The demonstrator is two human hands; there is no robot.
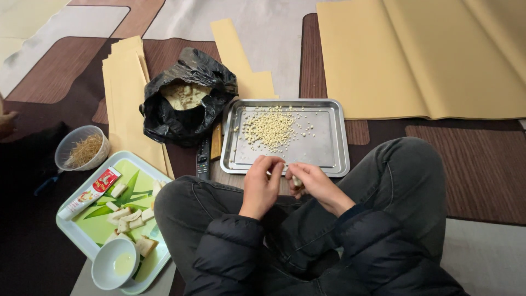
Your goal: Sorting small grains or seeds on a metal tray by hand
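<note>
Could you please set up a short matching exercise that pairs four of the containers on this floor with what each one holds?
Containers:
1. metal tray
2. black bag
3. clear bowl
4. white bowl

Contents:
a. thin straw-coloured strands
b. a little pale liquid
c. small pale pellets
d. beige powdery mass

Pairs: 1-c, 2-d, 3-a, 4-b

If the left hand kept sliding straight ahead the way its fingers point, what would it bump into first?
Most likely the near rim of the metal tray. The left hand points up and away from the body, right at that edge; beyond it lie the small pale pellets. Height above the rim is unclear.
</note>
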